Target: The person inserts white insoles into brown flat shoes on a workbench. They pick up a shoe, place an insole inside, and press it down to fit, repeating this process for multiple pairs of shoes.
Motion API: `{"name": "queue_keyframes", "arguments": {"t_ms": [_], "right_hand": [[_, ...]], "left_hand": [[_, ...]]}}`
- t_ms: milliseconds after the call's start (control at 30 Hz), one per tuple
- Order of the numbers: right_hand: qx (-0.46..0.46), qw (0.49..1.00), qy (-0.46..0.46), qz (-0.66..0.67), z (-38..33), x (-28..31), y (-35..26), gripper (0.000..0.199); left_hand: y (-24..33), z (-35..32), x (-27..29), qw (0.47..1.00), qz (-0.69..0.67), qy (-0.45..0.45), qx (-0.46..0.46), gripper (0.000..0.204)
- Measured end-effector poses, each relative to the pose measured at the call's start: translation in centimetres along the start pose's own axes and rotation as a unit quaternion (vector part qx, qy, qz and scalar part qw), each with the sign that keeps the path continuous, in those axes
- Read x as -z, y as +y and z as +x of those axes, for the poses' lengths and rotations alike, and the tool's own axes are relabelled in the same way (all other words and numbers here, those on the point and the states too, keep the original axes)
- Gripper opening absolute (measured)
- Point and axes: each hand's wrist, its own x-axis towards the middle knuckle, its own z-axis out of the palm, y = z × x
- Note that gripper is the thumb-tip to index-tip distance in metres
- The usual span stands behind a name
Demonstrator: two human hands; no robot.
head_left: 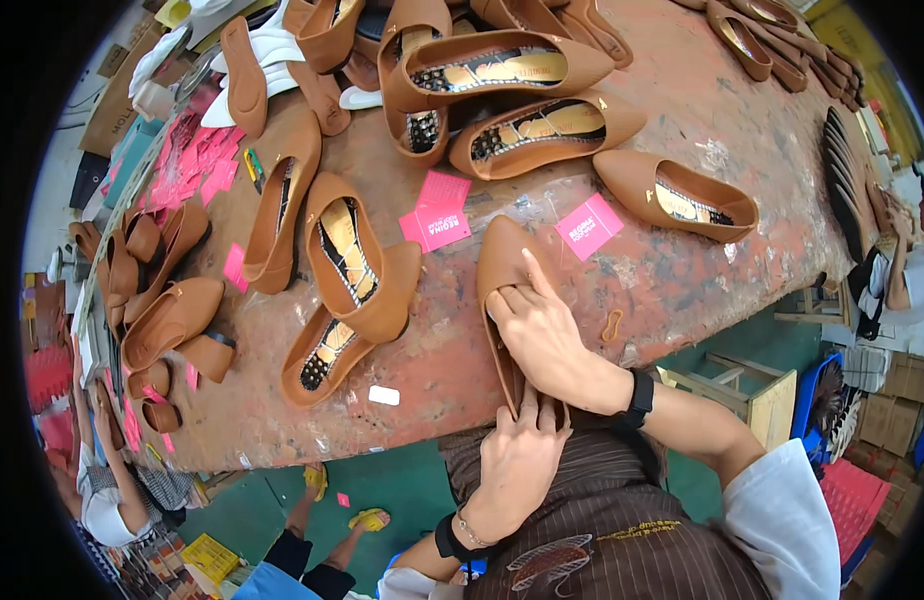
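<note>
A brown pointed-toe shoe (512, 245) lies at the table's front edge, its toe pointing away from me. My right hand (542, 330) reaches into the shoe's opening with bent fingers, one digit lying over the upper near the toe. My left hand (517, 465) holds the heel end, its fingers curled over the back rim. Both hands hide most of the shoe's inside. A pink card (589, 227) lies right of the toe, and more pink cards (437, 215) lie left of it. A single brown shoe (672, 195) rests beyond them.
Brown shoes (357, 260) are stacked to the left, with a larger pile (502, 75) at the back. The worn reddish table (442, 350) also carries a small white piece (384, 396) and a tan loop (611, 325). A wooden stool (747, 390) stands right. Other people work at both sides.
</note>
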Motion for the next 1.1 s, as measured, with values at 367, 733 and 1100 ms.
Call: {"name": "queue_keyframes", "arguments": {"t_ms": [367, 733, 1100], "right_hand": [[-0.052, 0.996, -0.039, -0.056, -1.0, 0.8, -1.0, 0.057], [0.005, 0.996, 0.041, -0.074, -3.4, -0.1, -1.5, 0.058], [-0.013, 0.980, 0.012, -0.199, -0.4, -1.8, -1.1, 0.040]], "left_hand": [[-0.4, 0.0, -0.1, 1.000, -0.025, -0.002, 0.000, 0.023], [-0.9, -0.4, 0.4, 0.998, -0.045, -0.030, 0.010, 0.030], [-0.8, -0.2, 0.0, 0.998, -0.018, -0.051, -0.022, 0.032]]}}
